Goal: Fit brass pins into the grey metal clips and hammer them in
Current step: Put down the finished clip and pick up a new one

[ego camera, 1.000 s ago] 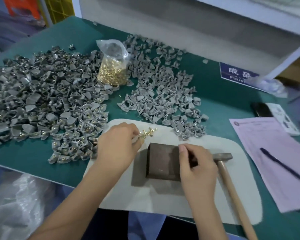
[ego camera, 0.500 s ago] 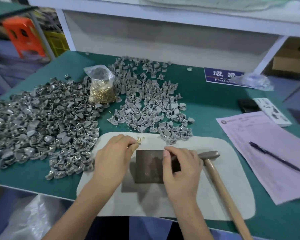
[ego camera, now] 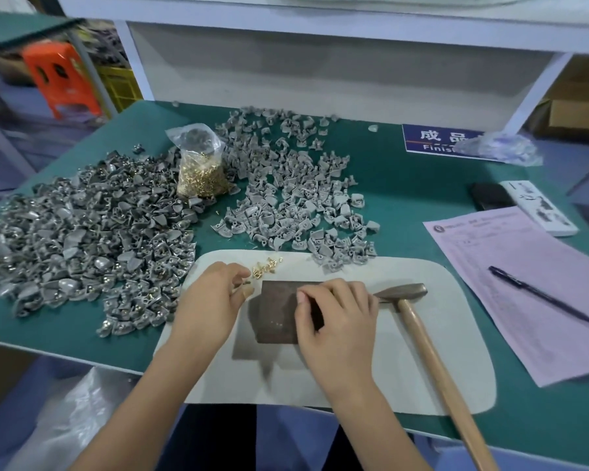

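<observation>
My left hand [ego camera: 215, 294] pinches a small pin between thumb and forefinger, just left of the dark metal block [ego camera: 276, 314]. A few loose brass pins [ego camera: 264, 266] lie on the white mat [ego camera: 422, 338] right beyond its fingertips. My right hand [ego camera: 334, 314] lies over the block's right side with its fingers curled round the edge. Anything beneath that hand is hidden. A wooden-handled hammer [ego camera: 432, 362] rests on the mat to the right, its head beside my right hand. Bare grey clips [ego camera: 296, 198] are heaped behind the mat.
A big heap of grey clips with pins [ego camera: 82, 239] covers the table's left. A plastic bag of brass pins [ego camera: 201, 175] stands between the heaps. Pink paper [ego camera: 524, 287] with a pen [ego camera: 541, 295] lies right. A white shelf frame [ego camera: 320, 32] backs the table.
My head has lifted, so more of the shelf and table shows. My left hand has drawn back slightly from the loose pins toward the block. The right hand stays on the block.
</observation>
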